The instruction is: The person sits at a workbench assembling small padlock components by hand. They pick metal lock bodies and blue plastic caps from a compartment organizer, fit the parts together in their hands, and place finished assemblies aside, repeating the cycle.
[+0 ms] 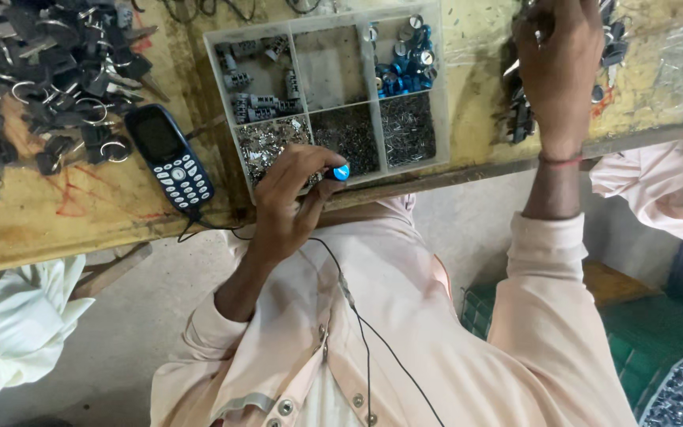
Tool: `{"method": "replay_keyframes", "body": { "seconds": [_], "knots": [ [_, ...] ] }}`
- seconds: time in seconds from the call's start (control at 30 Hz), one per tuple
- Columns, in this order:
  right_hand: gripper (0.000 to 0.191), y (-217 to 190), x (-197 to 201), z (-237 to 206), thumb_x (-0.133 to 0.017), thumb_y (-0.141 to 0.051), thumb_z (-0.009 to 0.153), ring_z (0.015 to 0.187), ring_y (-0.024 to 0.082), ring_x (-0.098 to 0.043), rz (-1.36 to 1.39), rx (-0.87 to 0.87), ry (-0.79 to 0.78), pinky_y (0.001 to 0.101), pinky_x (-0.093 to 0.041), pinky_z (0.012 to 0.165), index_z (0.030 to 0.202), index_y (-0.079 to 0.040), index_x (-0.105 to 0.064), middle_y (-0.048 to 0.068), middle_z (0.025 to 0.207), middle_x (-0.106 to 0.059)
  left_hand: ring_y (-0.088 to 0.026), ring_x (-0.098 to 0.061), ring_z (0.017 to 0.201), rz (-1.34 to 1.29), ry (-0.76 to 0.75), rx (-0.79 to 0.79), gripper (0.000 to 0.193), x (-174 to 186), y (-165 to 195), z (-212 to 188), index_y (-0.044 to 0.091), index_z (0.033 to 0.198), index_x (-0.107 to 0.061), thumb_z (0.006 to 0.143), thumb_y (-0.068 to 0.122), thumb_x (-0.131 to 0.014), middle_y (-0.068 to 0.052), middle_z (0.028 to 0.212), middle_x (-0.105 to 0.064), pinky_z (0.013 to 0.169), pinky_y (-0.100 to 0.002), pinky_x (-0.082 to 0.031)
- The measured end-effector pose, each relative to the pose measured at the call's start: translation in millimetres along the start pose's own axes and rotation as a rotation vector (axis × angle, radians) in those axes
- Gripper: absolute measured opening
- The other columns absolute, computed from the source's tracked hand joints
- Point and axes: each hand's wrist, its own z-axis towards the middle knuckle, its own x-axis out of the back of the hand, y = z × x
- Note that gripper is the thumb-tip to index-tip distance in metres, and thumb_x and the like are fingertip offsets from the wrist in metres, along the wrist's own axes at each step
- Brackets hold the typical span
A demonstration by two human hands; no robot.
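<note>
Currently the left hand (290, 194) is pinching a small blue round cap (341, 172) in a closed grip at the near edge of the clear plastic compartment tray (444, 87) on the worn wooden desk (476, 119). The right hand (559, 67) is pressing into a pile of dark keys (519, 119); its grip is hidden. Risk: the cap slipping off the desk edge. No labels or packages are showing.

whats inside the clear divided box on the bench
The clear box holds grey blocks, blue-capped parts, small metal bits in its near cells and one bare cell. The left hand covers part of the near-left cell.
</note>
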Motion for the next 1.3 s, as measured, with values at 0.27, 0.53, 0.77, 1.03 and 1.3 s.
{"method": "replay_keyframes", "body": {
  "seconds": [0.27,0.53,0.77,1.03,1.3],
  "knots": [
    [0.026,-46,11,-36,-0.084,-0.005,0.1,0.097,0.03,-0.061,-0.039,0.133,-0.137,0.0416,-0.049,0.081,0.12,-0.001,-0.067,0.016,0.109,-0.063,-0.023,-0.067,0.103,-0.001,-0.052,0.014,0.022,2,-4,-1,0.004,0.117,-0.068,0.096,0.007,-0.077,-0.009,0.111,-0.069,0.089,-0.034,-0.057],
    [0.021,-32,-32,-30,-0.073,-0.002,0.096,0.103,0.027,-0.065,0.284,0.249,0.108,0.0395,-0.052,0.09,0.105,-0.005,-0.055,0.012,0.109,-0.067,-0.024,-0.068,0.104,-0.009,-0.051,-0.051,0.024,1,1,2,0.007,0.121,-0.064,0.099,0.005,-0.074,-0.009,0.114,-0.07,0.092,-0.035,-0.056],
    [0.007,-105,-20,-83,-0.049,-0.004,0.1,0.065,0.018,-0.064,1.009,-0.261,-0.209,0.0327,-0.051,0.058,0.101,-0.007,-0.055,0.005,0.089,-0.068,-0.022,-0.066,0.087,-0.033,-0.112,-0.009,0.035,-6,1,-2,0.005,0.126,-0.062,0.095,-0.008,-0.071,-0.009,0.1,-0.065,0.076,-0.035,-0.054],
    [0.037,-124,-9,-85,-0.066,0.009,0.092,0.077,0.029,-0.069,0.305,0.646,-0.382,0.0381,-0.052,0.062,0.121,0.001,-0.045,0.011,0.101,-0.069,-0.028,-0.067,0.094,0.052,-0.133,-0.103,0.036,4,-1,-9,0.001,0.125,-0.062,0.092,-0.011,-0.07,-0.012,0.107,-0.067,0.084,-0.041,-0.055],
    [0.058,-150,-3,-82,-0.069,-0.001,0.095,0.076,0.03,-0.07,0.157,0.578,-0.505,0.0387,-0.053,0.06,0.145,-0.003,-0.04,0.015,0.101,-0.071,-0.031,-0.067,0.103,0.264,-0.101,-0.304,0.037,-17,-6,-15,-0.007,0.125,-0.06,0.091,-0.007,-0.075,-0.017,0.115,-0.067,0.087,-0.039,-0.058]
  ]
}}
